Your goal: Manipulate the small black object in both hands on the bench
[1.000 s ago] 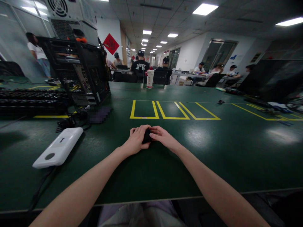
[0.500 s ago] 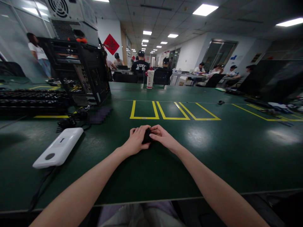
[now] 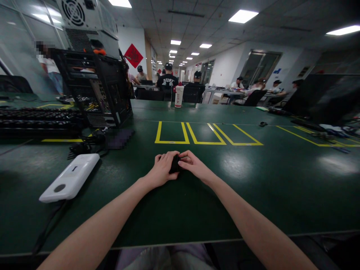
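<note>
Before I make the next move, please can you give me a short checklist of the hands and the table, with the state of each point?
1. Left hand around the small black object: ok.
2. Right hand gripping it too: cannot tell, fingers are at its right edge.
3. Black object inside a yellow tape outline: not ok, it is nearer the person.
4. White device apart from both hands: ok.
5. White bottle upright: ok.
</note>
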`<state>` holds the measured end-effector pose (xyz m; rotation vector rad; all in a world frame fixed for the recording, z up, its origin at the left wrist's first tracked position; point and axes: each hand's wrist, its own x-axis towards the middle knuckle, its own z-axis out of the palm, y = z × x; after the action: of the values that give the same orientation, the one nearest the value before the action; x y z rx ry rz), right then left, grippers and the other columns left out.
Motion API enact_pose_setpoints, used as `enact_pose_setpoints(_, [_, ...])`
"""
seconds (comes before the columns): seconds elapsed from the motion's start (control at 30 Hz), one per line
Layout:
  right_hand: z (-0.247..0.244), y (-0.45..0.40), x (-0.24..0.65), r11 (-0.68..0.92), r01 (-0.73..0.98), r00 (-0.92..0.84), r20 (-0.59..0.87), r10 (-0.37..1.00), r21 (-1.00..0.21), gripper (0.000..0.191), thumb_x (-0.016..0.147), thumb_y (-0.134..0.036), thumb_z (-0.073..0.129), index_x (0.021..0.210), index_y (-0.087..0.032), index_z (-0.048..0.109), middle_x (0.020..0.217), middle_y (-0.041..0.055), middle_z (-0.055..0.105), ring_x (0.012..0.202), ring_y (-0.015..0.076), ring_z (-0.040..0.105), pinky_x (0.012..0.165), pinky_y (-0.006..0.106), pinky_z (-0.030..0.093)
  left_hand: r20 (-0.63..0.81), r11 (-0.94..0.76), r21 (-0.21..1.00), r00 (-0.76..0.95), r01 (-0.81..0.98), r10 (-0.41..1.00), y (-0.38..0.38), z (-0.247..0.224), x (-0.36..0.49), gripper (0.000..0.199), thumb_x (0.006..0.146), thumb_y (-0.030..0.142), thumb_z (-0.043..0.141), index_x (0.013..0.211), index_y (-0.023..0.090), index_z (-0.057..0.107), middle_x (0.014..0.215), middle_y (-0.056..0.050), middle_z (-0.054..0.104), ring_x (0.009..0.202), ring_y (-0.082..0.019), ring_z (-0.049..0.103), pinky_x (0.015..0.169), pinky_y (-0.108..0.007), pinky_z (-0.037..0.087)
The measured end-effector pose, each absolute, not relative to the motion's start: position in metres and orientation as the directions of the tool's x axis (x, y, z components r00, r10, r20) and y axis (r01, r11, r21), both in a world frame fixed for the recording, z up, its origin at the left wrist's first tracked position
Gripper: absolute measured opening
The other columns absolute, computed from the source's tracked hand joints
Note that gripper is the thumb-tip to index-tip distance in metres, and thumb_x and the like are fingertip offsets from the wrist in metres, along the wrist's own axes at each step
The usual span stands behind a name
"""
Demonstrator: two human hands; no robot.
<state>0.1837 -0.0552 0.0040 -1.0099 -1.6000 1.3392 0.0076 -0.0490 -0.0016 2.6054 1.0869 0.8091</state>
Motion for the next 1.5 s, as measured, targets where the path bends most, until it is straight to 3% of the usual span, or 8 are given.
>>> enact_pose_setpoints(0.33, [0.0107, -0.0589, 0.1875, 0.114, 0.06, -0.447, 0.076, 0.891, -0.992, 0.036, 0.066, -0.023, 0.067, 0.096, -0.022, 0.048, 0.1, 0.0019, 0.054, 0.1, 0.0183, 0.052, 0.089, 0.039, 0.04, 0.399, -0.702, 0.398, 0.578, 0.59, 0.712, -0.0511, 0.0016, 0.0076, 0.06, 0.068, 0.024, 0.06, 0.119, 0.025, 0.028, 0.117, -0.007, 0.045, 0.108, -0.025, 0.043, 0.093, -0.045, 0.024])
enact_pose_setpoints(0.53, [0.0085, -0.0586, 0.1847, 0.118, 0.109, -0.37, 0.07, 0.927, -0.987, 0.026, 0.075, -0.035, 0.058, 0.096, -0.023, 0.049, 0.095, 0.0019, 0.056, 0.097, 0.0183, 0.053, 0.089, 0.041, 0.039, 0.403, -0.705, 0.394, 0.579, 0.589, 0.709, -0.0519, 0.0025, 0.0073, 0.06, 0.07, 0.025, 0.06, 0.121, 0.024, 0.027, 0.119, -0.008, 0.043, 0.109, -0.026, 0.042, 0.093, -0.045, 0.024])
enact_pose_setpoints(0.87, [0.0102, -0.0578, 0.1865, 0.094, 0.041, -0.457, 0.065, 0.887, -0.995, 0.036, 0.066, -0.026, 0.068, 0.096, -0.021, 0.047, 0.096, 0.0018, 0.057, 0.097, 0.0175, 0.054, 0.09, 0.039, 0.039, 0.404, -0.7, 0.38, 0.573, 0.604, 0.714, -0.0499, -0.0011, 0.0082, 0.062, 0.067, 0.023, 0.061, 0.12, 0.024, 0.028, 0.118, -0.007, 0.044, 0.107, -0.025, 0.043, 0.092, -0.045, 0.025])
enact_pose_setpoints(1.07, [0.0089, -0.0577, 0.185, 0.096, 0.092, -0.37, 0.055, 0.927, -0.991, 0.026, 0.075, -0.037, 0.058, 0.093, -0.021, 0.05, 0.091, 0.0023, 0.059, 0.092, 0.018, 0.055, 0.084, 0.039, 0.041, 0.409, -0.71, 0.382, 0.58, 0.592, 0.704, -0.051, 0.0009, 0.0075, 0.062, 0.069, 0.024, 0.06, 0.121, 0.024, 0.026, 0.119, -0.007, 0.043, 0.108, -0.025, 0.042, 0.092, -0.045, 0.024])
enact_pose_setpoints(1.23, [0.0085, -0.0559, 0.1838, 0.061, 0.093, -0.358, 0.023, 0.933, -0.994, 0.03, 0.075, -0.032, 0.058, 0.101, -0.021, 0.049, 0.094, 0.0034, 0.058, 0.094, 0.0179, 0.054, 0.086, 0.04, 0.041, 0.403, -0.705, 0.392, 0.579, 0.59, 0.709, -0.0499, -0.0002, 0.0078, 0.062, 0.069, 0.025, 0.06, 0.121, 0.025, 0.026, 0.118, -0.007, 0.044, 0.108, -0.025, 0.042, 0.093, -0.045, 0.024])
enact_pose_setpoints(1.5, [0.0119, -0.0585, 0.1884, 0.124, 0.056, -0.436, 0.087, 0.896, -0.991, 0.032, 0.066, -0.025, 0.068, 0.093, -0.021, 0.049, 0.096, 0.0016, 0.057, 0.097, 0.0172, 0.053, 0.089, 0.038, 0.04, 0.379, -0.707, 0.404, 0.598, 0.58, 0.707, -0.0549, 0.0079, 0.0056, 0.06, 0.07, 0.024, 0.059, 0.121, 0.025, 0.027, 0.119, -0.007, 0.044, 0.11, -0.026, 0.042, 0.093, -0.046, 0.023])
